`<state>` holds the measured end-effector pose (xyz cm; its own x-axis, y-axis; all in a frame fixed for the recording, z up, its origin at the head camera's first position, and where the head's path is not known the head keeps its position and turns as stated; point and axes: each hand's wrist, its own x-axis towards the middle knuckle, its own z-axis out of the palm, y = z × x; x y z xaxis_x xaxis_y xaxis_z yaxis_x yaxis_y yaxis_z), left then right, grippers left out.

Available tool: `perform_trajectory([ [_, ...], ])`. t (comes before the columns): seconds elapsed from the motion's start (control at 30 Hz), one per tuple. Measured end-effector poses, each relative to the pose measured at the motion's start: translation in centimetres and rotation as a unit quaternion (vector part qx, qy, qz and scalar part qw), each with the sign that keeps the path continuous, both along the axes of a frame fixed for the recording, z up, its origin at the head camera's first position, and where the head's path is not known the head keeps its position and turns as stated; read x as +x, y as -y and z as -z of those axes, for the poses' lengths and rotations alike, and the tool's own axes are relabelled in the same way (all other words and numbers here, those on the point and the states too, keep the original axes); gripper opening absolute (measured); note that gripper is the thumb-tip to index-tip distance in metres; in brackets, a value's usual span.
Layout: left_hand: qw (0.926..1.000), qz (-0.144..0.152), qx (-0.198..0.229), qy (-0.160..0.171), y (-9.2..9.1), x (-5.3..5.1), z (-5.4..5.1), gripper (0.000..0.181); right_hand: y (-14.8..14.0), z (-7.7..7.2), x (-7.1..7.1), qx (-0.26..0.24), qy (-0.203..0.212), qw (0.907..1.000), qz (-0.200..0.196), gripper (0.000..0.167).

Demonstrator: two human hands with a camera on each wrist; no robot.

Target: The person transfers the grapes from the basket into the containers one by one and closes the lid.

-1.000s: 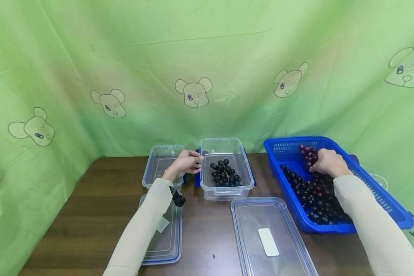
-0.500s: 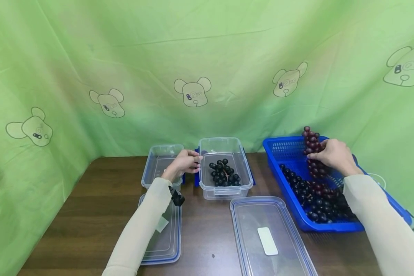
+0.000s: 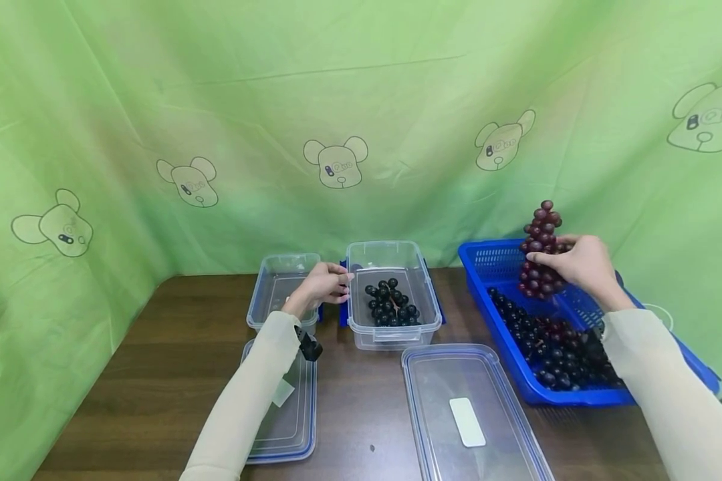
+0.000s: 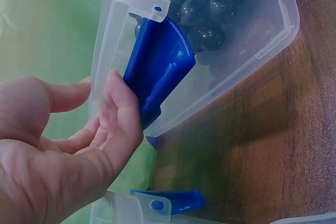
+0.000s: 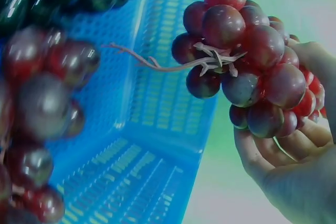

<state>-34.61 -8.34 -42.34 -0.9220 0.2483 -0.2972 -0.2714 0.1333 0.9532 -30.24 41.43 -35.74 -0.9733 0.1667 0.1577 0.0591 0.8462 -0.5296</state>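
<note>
Grapes point(image 3: 541, 232) in hand point(image 3: 587, 268), wooden table point(image 3: 150, 387), green cloth point(image 3: 247, 107)

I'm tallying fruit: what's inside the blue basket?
Black grapes and dark red grapes; the right hand holds another red bunch clear of them. The right sleeve hides part of the blue basket, and anything beneath the grapes cannot be seen.

Soft glare on the tabletop point(image 3: 355, 401), right-wrist foreground grapes point(image 5: 44, 103) seemingly blurry.

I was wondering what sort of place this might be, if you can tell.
Possibly a makeshift recording or work corner: a green cartoon-print curtain hangs behind a wood-grain table, which holds a blue plastic basket of grapes.
</note>
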Motion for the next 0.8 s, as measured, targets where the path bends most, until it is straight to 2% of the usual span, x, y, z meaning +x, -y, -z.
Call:
perform_trajectory([
  [0.23, 1.0, 0.0, 0.0, 0.0, 0.0, 0.0, 0.0, 0.033, 1.5, -1.4, 0.5, -0.077, 0.009, 0.9968, 0.019, 0.103],
  [0.43, 1.0, 0.002, -0.005, -0.001, 0.0, -0.1, 0.1, 0.035, 3.7, -2.4, 0.6, -0.125, -0.001, 0.9919, 0.027, 0.098],
  [0.8, 1.0, 0.002, -0.007, -0.003, 0.1, 0.0, 0.0, 0.035, 9.3, -3.7, -0.1, -0.232, 0.012, 0.9726, -0.014, 0.096],
])
